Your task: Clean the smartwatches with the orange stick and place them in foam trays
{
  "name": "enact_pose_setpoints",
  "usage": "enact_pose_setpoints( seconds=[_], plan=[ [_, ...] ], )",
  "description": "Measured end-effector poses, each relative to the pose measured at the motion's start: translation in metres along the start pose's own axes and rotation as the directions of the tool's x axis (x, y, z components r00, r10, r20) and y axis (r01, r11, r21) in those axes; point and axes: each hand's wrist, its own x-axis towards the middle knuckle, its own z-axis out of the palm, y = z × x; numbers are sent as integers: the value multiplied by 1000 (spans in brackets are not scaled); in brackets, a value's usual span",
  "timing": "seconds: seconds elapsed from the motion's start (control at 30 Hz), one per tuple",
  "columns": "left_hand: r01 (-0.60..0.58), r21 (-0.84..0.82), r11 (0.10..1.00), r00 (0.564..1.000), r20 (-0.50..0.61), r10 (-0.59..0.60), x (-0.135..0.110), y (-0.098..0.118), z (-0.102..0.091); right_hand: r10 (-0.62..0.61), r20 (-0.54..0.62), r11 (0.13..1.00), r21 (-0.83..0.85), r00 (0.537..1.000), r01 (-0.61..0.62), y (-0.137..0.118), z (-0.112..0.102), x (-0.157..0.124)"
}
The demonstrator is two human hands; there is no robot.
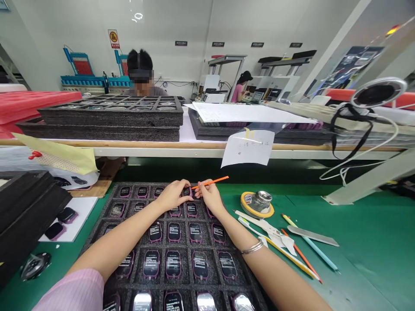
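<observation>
A black foam tray (164,241) with rows of compartments lies in front of me, most of them holding a purple-framed smartwatch with a lit screen. At the tray's far edge my left hand (173,194) grips one smartwatch (187,192) between thumb and fingers. Just right of it, my right hand (209,196) is closed round a thin orange stick (220,179). The stick's left end meets the side of the held smartwatch; whether it presses on a button I cannot tell.
On the green mat to the right are a round metal-capped bottle (263,198), a toothbrush (279,248), a metal blade (313,235) and pens. Two smartwatches (55,231) lie on white card at left. A shelf (201,152) with foam trays spans the front; a co-worker (142,73) sits beyond.
</observation>
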Motion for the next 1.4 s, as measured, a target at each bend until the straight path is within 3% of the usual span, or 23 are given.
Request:
enact_pose_setpoints(
  seconds=[0.33, 0.47, 0.63, 0.9, 1.4],
  plan=[
    [39, -18, 999, 999, -27, -40, 0, -1, 4, -5, 0, 1000, -14, 1000, 5, 6, -1, 0],
    [-43, 19, 999, 999, -20, 44, -1, 15, -5, -45, -45, 999, 2, 998, 45, 1, -2, -3],
    [-198, 20, 980, 973, 123, 194, -14, 39, -8, -117, -135, 992, 36, 984, 123, -16, -15, -16],
    [-75, -10, 997, 994, 75, 75, -38, 38, -6, -112, 7, 993, 44, 994, 112, -6, -17, -50],
    [38, -102, 994, 999, 39, -34, -37, 35, 3, -120, 106, 992, -25, 987, 124, 0, -14, -56]
  ],
)
